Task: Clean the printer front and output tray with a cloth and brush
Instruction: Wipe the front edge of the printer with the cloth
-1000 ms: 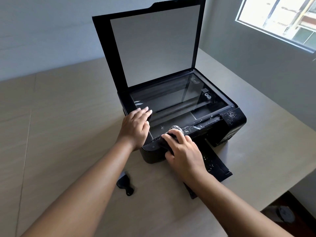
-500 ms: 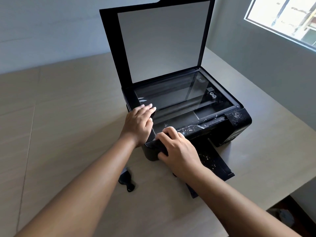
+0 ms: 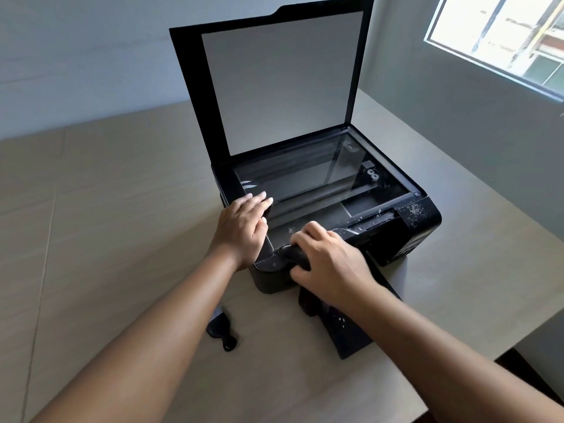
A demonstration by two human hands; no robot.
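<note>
A black printer [image 3: 421, 227] stands on the table with its scanner lid [image 3: 283, 80] raised. White dust speckles its front right corner and control strip. My left hand [image 3: 242, 228] rests flat on the printer's front left corner, fingers straight. My right hand [image 3: 328, 259] grips a dark cloth [image 3: 297, 254] and presses it on the front control panel. The output tray [image 3: 351, 337] sticks out below my right wrist, dusty and partly hidden. A small black brush [image 3: 222, 331] lies on the table in front of the printer.
The beige table [image 3: 106, 239] ends at an edge on the right [image 3: 518, 343], with floor below. A grey wall and a window [image 3: 500, 41] stand to the right. A pale wall is behind the printer.
My right hand has slid the cloth leftward along the front panel, covering the buttons that showed before. My left hand has stayed on the corner. The camera has shifted slightly.
</note>
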